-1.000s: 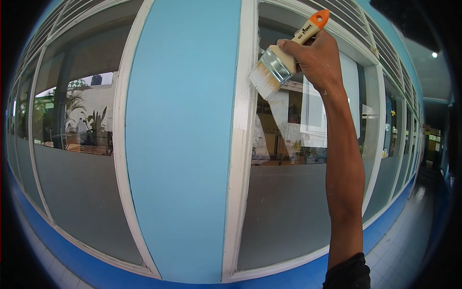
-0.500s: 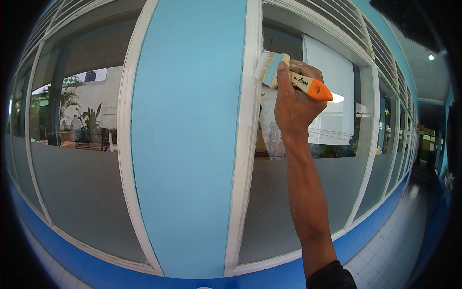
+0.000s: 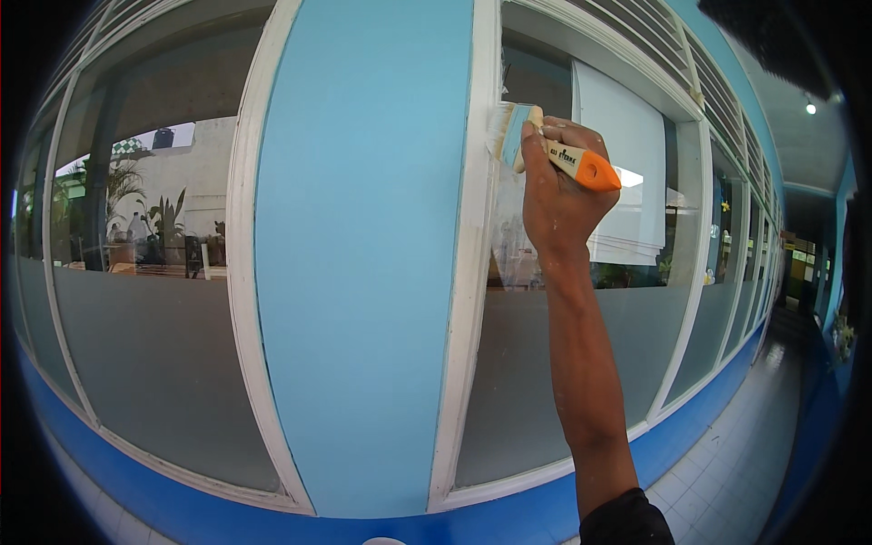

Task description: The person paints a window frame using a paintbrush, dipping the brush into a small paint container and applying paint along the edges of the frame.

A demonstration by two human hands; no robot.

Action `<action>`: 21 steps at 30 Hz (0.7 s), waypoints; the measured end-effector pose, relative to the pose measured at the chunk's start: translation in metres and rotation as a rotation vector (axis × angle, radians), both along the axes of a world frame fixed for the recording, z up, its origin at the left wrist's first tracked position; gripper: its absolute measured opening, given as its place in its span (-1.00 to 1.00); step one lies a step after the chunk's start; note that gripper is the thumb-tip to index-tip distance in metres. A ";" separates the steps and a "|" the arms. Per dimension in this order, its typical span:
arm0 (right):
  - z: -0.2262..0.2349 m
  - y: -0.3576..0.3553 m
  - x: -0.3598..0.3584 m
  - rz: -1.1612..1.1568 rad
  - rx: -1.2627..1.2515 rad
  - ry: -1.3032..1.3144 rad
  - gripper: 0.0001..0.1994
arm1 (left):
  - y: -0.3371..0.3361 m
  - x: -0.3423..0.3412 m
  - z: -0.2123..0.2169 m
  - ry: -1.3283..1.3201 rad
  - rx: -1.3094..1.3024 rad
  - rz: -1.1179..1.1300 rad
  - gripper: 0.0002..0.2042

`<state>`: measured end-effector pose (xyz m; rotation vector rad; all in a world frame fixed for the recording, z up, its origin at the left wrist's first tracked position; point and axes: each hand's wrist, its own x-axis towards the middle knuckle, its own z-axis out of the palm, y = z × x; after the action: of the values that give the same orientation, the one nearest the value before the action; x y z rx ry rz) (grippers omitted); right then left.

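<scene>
My right hand (image 3: pixel 568 186) is closed round a paintbrush (image 3: pixel 562 158) with a wooden handle, an orange tip and a pale blue band. Its white bristles press against the white window frame (image 3: pixel 465 263), on the inner edge beside the glass. White specks of paint show on the fingers and wrist. Behind the hand is the right window pane (image 3: pixel 581 363), clear above and frosted grey below. My left hand is out of view. At the bottom edge only the rim of a round white object (image 3: pixel 384 541) shows; its kind cannot be made out.
A light blue wall panel (image 3: pixel 363 254) stands between the two white frames. To the left is another window (image 3: pixel 163 363) with reflections of plants. Louvred slats (image 3: pixel 627 27) run above the right window. A tiled walkway (image 3: pixel 718 463) stretches away to the right below a dark blue wall base.
The brush and my right hand have shifted slightly, with the bristles still at the frame's inner edge. More of the round white object shows at the bottom. The view has moved a little.
</scene>
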<state>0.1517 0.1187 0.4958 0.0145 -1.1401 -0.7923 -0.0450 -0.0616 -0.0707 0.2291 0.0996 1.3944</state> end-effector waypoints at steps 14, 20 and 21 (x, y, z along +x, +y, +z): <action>-0.082 -0.028 0.011 -0.148 -0.102 -0.129 -0.83 | 0.006 -0.008 -0.012 -0.069 -0.023 -0.114 -0.27; -0.107 -0.064 0.058 0.375 -0.239 0.302 -0.79 | 0.006 -0.006 -0.010 -0.035 -0.075 -0.064 -0.25; -0.107 -0.067 0.070 0.473 -0.331 0.198 -0.79 | 0.007 -0.006 -0.010 -0.035 -0.082 -0.069 -0.25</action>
<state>0.2217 0.0520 0.3890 -0.0671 -1.0124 -0.1762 -0.0509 -0.0546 -0.0810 0.1388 0.1183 1.3223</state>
